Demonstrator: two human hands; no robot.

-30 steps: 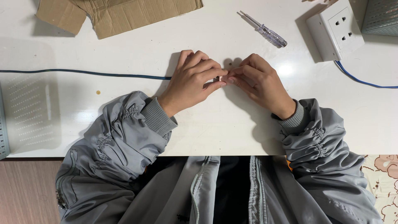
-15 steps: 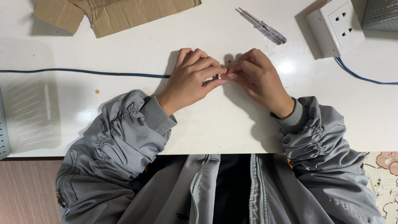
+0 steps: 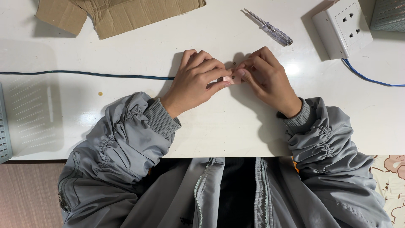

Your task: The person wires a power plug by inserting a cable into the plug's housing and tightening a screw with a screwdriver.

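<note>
My left hand and my right hand meet at the middle of the white table. Between their fingertips they pinch a small pink part with a dark dot on its end. A thin blue cable runs in from the left edge and disappears under my left hand. Both forearms wear grey jacket sleeves and rest on the table.
A clear-handled screwdriver lies beyond my right hand. A white wall socket sits at the far right with a blue wire leading off it. Torn cardboard lies at the far left. Grey perforated baskets stand at the left edge and top right corner.
Both hands stay together on the small pink part; the fingers have shifted only slightly. Nothing else has moved.
</note>
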